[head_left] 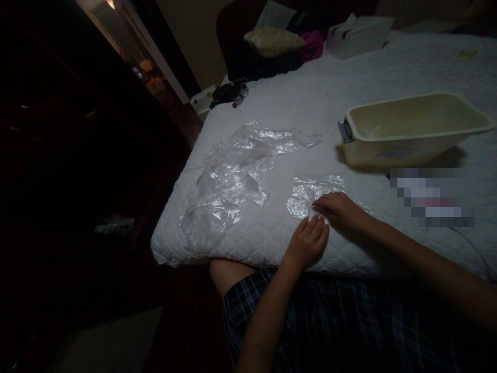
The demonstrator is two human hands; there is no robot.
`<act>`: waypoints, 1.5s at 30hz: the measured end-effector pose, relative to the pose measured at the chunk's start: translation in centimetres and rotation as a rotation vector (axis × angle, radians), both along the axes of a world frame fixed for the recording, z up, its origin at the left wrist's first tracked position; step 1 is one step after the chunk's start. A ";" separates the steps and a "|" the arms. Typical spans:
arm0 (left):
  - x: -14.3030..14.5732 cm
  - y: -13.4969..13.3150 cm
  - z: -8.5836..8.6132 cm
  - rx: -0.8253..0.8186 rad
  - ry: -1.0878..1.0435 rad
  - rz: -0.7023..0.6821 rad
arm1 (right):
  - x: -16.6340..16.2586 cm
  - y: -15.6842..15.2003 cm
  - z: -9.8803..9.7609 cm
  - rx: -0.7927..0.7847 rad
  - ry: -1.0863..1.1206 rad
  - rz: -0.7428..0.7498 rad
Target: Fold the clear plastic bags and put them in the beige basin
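Note:
A small clear plastic bag [310, 194] lies flat on the white quilted mattress [349, 83] near its front edge. My right hand [337, 209] rests on the bag's near side, fingers flat and pressed down on the film. My left hand [308, 242] lies just below it, fingers stretched flat on the mattress at the bag's lower edge. To the left, a spread of several crumpled clear plastic bags [233, 176] covers the mattress corner.
A cream plastic tub [411, 129] with a grey handle stands at the right. A white box [359, 33], pillows and dark clothes sit at the far end. A blurred patch lies right of my hands. The floor to the left is dark.

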State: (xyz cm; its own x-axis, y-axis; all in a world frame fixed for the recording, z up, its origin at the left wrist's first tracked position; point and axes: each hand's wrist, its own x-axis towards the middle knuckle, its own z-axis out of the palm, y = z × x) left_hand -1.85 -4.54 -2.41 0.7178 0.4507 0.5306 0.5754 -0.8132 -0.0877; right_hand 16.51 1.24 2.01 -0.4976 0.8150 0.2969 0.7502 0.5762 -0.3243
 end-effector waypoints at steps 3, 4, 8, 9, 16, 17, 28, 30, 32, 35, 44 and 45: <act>0.0 0.1 -0.3 0.030 -0.005 -0.016 | 0.4 0.3 0.5 -0.005 0.089 -0.038; 0.0 0.1 -0.3 0.039 -0.012 -0.020 | 0.7 0.2 0.7 -0.004 0.119 -0.040; -0.1 0.1 -0.5 -0.001 0.009 -0.018 | 3.1 -0.5 1.2 -0.003 0.218 -0.074; 0.0 0.0 -0.4 -0.023 0.021 -0.014 | 3.9 -0.8 1.2 0.000 0.231 -0.102; 2.1 -0.8 0.9 -0.113 -0.010 -0.003 | 7.9 -3.1 0.2 -0.028 0.251 -0.243; 2.5 -0.9 1.2 -0.127 -0.006 0.000 | 8.2 -3.3 0.1 -0.032 0.257 -0.233; 5.5 -0.4 1.7 -0.151 -0.048 0.076 | 11.5 -3.4 -0.4 -0.010 0.216 -0.127; 5.5 -0.5 1.4 -0.157 -0.048 0.075 | 11.6 -3.3 -0.5 -0.024 0.210 -0.118; 5.5 -0.5 1.3 -0.160 -0.049 0.073 | 11.4 -3.2 -0.5 -0.030 0.208 -0.107; 5.5 -0.6 1.2 -0.151 -0.046 0.053 | 10.9 -3.1 -0.6 -0.022 0.211 -0.100; 5.5 -0.8 1.4 -0.196 0.000 0.059 | 8.2 -1.7 0.0 0.037 0.226 -0.106; 5.5 -0.8 1.4 -0.202 0.006 0.060 | 8.0 -1.5 0.0 0.044 0.222 -0.105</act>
